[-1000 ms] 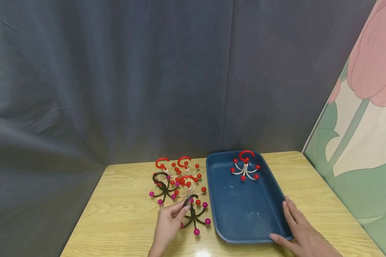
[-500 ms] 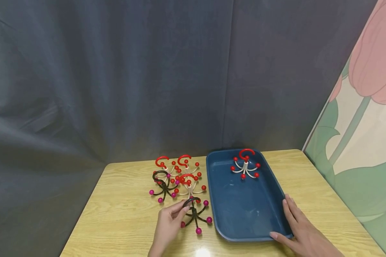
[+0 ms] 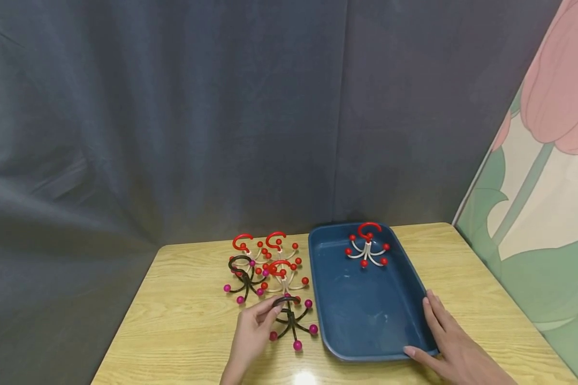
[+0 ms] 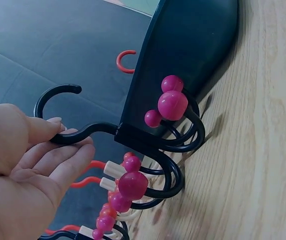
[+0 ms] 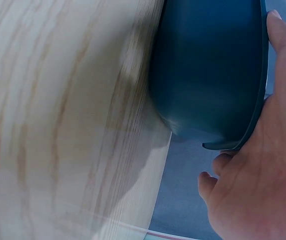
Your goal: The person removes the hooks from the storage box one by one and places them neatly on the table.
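My left hand [image 3: 255, 326] pinches the curved top of a black multi-arm hook hanger [image 3: 290, 318] with magenta ball tips, between thumb and fingers. In the left wrist view, the black hanger [image 4: 141, 141] has its ball-tipped arms close over the wood, left of the tray. At the near right corner of the blue tray [image 3: 366, 321], my right hand [image 3: 455, 347] rests with its fingers along the right side and its thumb at the front rim. A white hook hanger [image 3: 367, 250] with a red hook and red balls stands at the tray's far end.
Behind my left hand, several hook hangers stand crowded together: another black hook hanger [image 3: 245, 282] and white ones with red hooks [image 3: 280, 267]. They are on the wooden table [image 3: 173, 331]. A dark curtain [image 3: 250, 117] hangs behind, with a flower-patterned panel [image 3: 534, 214] at the right.
The black hanger in my left hand has shifted slightly right, its hook tilting lower. My right hand stays at the tray's corner, and the other hangers keep their places.
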Demonstrator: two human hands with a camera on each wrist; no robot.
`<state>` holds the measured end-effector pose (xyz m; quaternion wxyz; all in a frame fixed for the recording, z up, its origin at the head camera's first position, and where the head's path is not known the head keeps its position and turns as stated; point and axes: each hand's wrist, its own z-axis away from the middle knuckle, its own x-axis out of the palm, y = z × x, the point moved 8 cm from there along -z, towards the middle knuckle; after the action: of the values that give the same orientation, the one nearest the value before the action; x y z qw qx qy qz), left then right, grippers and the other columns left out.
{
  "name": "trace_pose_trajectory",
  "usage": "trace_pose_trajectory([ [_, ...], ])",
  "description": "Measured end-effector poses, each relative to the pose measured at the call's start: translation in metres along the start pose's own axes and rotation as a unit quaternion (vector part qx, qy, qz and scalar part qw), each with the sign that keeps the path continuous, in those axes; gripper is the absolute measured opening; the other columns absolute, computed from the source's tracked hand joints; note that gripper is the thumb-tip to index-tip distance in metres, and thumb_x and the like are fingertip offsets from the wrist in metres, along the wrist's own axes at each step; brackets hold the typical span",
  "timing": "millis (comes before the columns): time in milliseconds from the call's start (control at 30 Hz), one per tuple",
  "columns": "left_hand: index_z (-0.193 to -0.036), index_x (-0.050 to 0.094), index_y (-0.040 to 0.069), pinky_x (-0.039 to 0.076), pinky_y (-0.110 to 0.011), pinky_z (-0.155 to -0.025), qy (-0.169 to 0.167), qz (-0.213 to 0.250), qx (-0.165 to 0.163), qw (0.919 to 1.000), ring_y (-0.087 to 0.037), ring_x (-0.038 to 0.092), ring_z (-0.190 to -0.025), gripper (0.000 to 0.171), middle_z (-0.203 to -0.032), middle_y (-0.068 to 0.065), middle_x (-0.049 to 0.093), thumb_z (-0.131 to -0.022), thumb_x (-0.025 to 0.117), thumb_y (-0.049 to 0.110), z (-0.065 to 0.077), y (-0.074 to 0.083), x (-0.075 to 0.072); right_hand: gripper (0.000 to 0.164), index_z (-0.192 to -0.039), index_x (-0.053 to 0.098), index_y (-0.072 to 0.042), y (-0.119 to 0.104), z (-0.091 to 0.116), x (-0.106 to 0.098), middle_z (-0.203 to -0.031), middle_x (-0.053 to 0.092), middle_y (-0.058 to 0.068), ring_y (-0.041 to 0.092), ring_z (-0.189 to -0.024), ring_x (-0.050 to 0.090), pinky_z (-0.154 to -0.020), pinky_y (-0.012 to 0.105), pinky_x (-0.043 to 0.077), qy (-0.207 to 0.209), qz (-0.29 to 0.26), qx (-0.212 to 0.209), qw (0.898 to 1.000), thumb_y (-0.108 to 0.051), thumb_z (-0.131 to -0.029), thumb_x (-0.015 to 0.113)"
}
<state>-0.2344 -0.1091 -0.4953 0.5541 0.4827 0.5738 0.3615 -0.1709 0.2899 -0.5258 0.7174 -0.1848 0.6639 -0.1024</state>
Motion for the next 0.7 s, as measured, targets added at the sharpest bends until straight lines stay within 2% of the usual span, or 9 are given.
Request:
trace_pose_trajectory([
  [67, -0.138, 0.068, 0.005, 0.059, -0.028, -0.097, -0.016, 0.002, -0.005, 0.9999, -0.033, 0.073, -0.121, 0.040, -0.137, -0.018, 0.070, -0.100, 0.072, 0.016, -0.001, 0.001, 0.001, 0.124, -0.168, 0.002, -0.001, 0.000, 0.000, -0.001, -0.176, 0.000, 0.025, 0.051, -0.151, 0.027, -0.110, 0.076, 0.038, 0.002, 0.001, 0.000, 1.000, -0.077, -0.091, 0.062],
  [167, -0.152, 0.055, 0.006, 0.055, -0.037, -0.106, -0.049, -0.019, -0.009, 0.9985, -0.040, 0.061, -0.137, 0.063, -0.153, -0.019, 0.058, -0.096, 0.078, 0.023, 0.000, 0.013, 0.000, 0.124, -0.168, 0.002, 0.000, 0.000, -0.001, -0.001, -0.176, 0.000, 0.025, 0.051, -0.151, 0.027, -0.110, 0.076, 0.038, 0.004, 0.000, -0.003, 1.000, -0.076, -0.091, 0.062],
  [267, -0.160, 0.044, 0.013, 0.050, -0.049, -0.112, -0.057, -0.075, 0.002, 0.9956, -0.043, 0.052, -0.146, 0.085, -0.165, -0.016, 0.045, -0.089, 0.085, 0.036, -0.002, 0.038, -0.006, 0.124, -0.168, 0.002, -0.001, 0.001, 0.000, -0.001, -0.177, -0.001, 0.024, 0.051, -0.151, 0.028, -0.110, 0.076, 0.038, 0.004, 0.000, -0.002, 1.000, -0.076, -0.091, 0.062],
  [300, -0.161, 0.043, 0.019, 0.049, -0.051, -0.114, -0.053, -0.090, 0.007, 0.9945, -0.042, 0.050, -0.147, 0.089, -0.167, -0.012, 0.043, -0.086, 0.087, 0.040, -0.003, 0.048, -0.007, 0.124, -0.168, 0.002, -0.001, 0.001, 0.000, -0.001, -0.177, -0.001, 0.024, 0.051, -0.151, 0.028, -0.109, 0.076, 0.038, 0.005, 0.001, -0.002, 1.000, -0.077, -0.091, 0.062],
  [367, -0.161, 0.043, 0.029, 0.047, -0.056, -0.116, -0.041, -0.116, 0.030, 0.9919, -0.037, 0.048, -0.150, 0.090, -0.168, -0.005, 0.042, -0.084, 0.088, 0.046, -0.007, 0.071, -0.010, 0.124, -0.168, 0.002, -0.001, 0.000, 0.001, -0.001, -0.177, 0.000, 0.024, 0.051, -0.151, 0.028, -0.110, 0.076, 0.038, 0.006, 0.001, -0.002, 1.000, -0.077, -0.091, 0.062],
  [467, -0.156, 0.047, 0.041, 0.042, -0.062, -0.119, -0.031, -0.136, 0.068, 0.9879, -0.030, 0.044, -0.153, 0.082, -0.164, 0.005, 0.047, -0.085, 0.086, 0.050, -0.014, 0.105, -0.006, 0.123, -0.168, 0.003, -0.001, 0.000, 0.001, -0.001, -0.177, 0.000, 0.024, 0.052, -0.150, 0.029, -0.110, 0.076, 0.038, 0.006, 0.001, -0.002, 1.000, -0.076, -0.091, 0.062],
  [567, -0.153, 0.051, 0.038, 0.041, -0.064, -0.118, -0.042, -0.141, 0.105, 0.9836, -0.027, 0.046, -0.152, 0.074, -0.160, 0.007, 0.052, -0.088, 0.084, 0.048, -0.022, 0.132, 0.005, 0.123, -0.168, 0.004, 0.000, 0.000, 0.002, -0.001, -0.177, 0.000, 0.024, 0.051, -0.150, 0.030, -0.110, 0.075, 0.039, 0.005, 0.001, -0.001, 1.000, -0.077, -0.091, 0.061],
  [700, -0.151, 0.055, 0.029, 0.049, -0.053, -0.114, -0.078, -0.136, 0.132, 0.9787, -0.021, 0.054, -0.144, 0.065, -0.155, 0.007, 0.055, -0.093, 0.080, 0.044, -0.042, 0.159, 0.025, 0.122, -0.168, 0.005, 0.000, 0.000, 0.003, -0.002, -0.177, 0.002, 0.023, 0.051, -0.149, 0.032, -0.110, 0.074, 0.040, 0.006, 0.005, 0.000, 1.000, -0.077, -0.091, 0.061],
])
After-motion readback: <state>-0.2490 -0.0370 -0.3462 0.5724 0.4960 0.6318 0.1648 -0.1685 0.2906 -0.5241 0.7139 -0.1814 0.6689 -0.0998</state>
